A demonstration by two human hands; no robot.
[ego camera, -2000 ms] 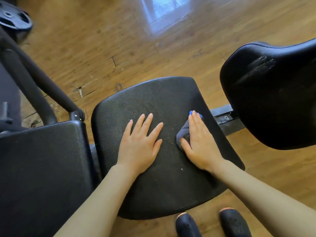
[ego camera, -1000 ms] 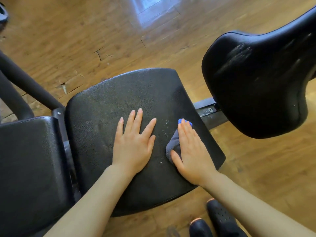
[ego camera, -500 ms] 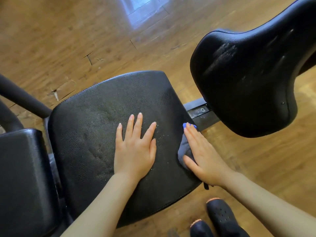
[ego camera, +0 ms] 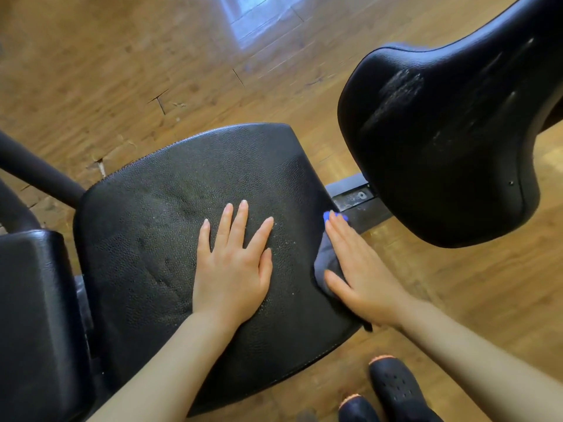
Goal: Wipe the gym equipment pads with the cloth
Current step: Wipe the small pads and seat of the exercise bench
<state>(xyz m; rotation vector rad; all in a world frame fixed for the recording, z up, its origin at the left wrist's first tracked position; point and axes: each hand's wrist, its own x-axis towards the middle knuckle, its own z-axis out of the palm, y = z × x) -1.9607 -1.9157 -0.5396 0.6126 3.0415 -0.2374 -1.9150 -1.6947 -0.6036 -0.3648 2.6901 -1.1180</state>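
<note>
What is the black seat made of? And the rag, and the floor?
The seat pad looks like black vinyl or faux leather: pebbled grain, slight sheen, a stitched edge. The rag under the right hand looks like soft grey cloth with a blue trim, perhaps microfibre. The floor looks like glossy wood or laminate planks: grain, seams, and window glare.

We take the seat pad [ego camera: 146, 239] as our landmark. Our left hand [ego camera: 233, 269] lies flat on its middle; our right hand [ego camera: 362, 269] lies flat at its right edge, on the cloth [ego camera: 326, 263]. Right of the seat pad, and apart from it, stands a second pad [ego camera: 441, 147], with a metal bar [ego camera: 356, 196] between them. A third pad [ego camera: 36, 315] sits just left of it. Two shoes [ego camera: 396, 391] rest on the floor [ego camera: 152, 56] before its right corner.
</note>
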